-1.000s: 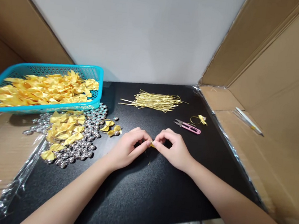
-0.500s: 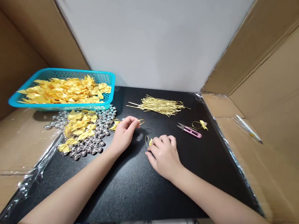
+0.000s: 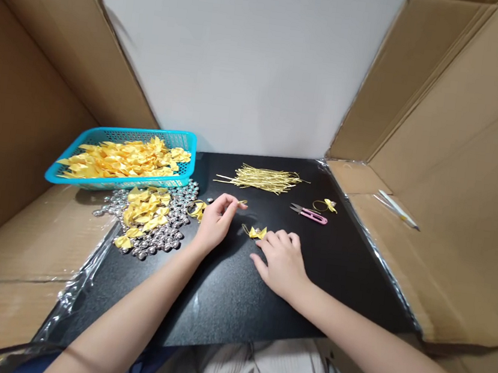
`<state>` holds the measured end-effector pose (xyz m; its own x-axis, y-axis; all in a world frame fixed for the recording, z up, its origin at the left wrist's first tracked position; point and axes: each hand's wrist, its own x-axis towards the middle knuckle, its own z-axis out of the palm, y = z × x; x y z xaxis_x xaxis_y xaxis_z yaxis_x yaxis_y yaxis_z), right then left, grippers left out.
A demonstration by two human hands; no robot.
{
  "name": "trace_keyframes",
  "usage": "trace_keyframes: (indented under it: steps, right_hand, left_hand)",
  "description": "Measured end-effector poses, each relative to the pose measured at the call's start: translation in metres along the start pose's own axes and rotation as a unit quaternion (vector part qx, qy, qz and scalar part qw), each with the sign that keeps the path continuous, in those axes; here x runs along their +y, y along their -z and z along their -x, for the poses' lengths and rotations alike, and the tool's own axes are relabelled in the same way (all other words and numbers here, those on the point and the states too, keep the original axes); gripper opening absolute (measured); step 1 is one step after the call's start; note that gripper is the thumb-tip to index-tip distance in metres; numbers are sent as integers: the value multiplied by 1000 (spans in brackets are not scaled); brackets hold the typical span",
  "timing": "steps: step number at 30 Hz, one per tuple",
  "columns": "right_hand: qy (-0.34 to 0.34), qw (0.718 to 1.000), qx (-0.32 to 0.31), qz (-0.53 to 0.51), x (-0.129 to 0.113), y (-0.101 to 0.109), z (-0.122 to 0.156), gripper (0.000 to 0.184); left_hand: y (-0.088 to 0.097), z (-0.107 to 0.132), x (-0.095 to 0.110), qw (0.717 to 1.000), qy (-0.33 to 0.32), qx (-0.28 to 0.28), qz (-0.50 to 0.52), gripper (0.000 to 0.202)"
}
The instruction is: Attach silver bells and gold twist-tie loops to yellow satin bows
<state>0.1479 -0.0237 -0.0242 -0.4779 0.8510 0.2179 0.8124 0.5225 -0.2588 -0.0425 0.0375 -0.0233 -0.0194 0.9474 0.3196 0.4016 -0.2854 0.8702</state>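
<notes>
My left hand [image 3: 216, 222] reaches toward the pile of silver bells [image 3: 167, 225], its fingertips pinched on a thin gold loop near a yellow bow [image 3: 198, 209]. My right hand [image 3: 283, 260] lies flat on the black mat [image 3: 227, 293], fingers stretched out, its fingertips beside a small yellow ribbon bow with a gold loop [image 3: 255, 232]. More loose yellow bows [image 3: 144, 210] lie on top of the bells.
A teal basket [image 3: 189, 144] full of yellow bows stands at the back left. A bundle of gold wire ties [image 3: 261, 178], pink thread snips [image 3: 311, 214] and a finished bow with loop [image 3: 326, 205] lie at the back. Cardboard walls enclose both sides; a white pen [image 3: 395, 207] rests on the right flap.
My hands have parted: the left moved out toward the bells, and the right flattened, letting the small bow rest on the mat. The camera has tilted and shifted the scene.
</notes>
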Motion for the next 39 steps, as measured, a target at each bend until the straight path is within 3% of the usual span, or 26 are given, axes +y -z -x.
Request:
trace_keyframes:
  steps: [6,11,15,20,25,27,31,34,36,39]
  right_hand:
    - [-21,1000,-12,11,8,0,-32,9]
    - [82,995,-59,10,28,8,-48,11]
    - [171,981,-89,7,35,16,-32,11]
    - [209,973,-98,12,39,26,5,13]
    - [189,978,-89,19,57,37,18,14]
    - [171,981,-84,23,63,41,18,13]
    - [110,992,-62,25,48,43,18,10]
    - [13,999,-37,-11,13,32,14,34]
    - [-7,999,-49,6,-7,22,8,44]
    - [-11,998,-66,21,-17,11,-1,32]
  left_hand:
    - [1,3,-1,998,-33,10,-60,24]
    - [5,2,-1,994,-61,18,-86,23]
    - [8,2,0,993,-81,4,-87,22]
    - [6,-3,4,990,-106,-59,-74,20]
    - [-3,-3,11,974,-120,-188,-49,22]
    - [-4,-1,13,969,-120,-212,-42,23]
    - [4,-3,12,979,-104,-169,-48,22]
    - [13,-9,4,989,-85,-95,-75,20]
    - [17,-11,0,992,-71,-61,-90,21]
    - [18,-8,-2,992,-54,-65,-94,22]
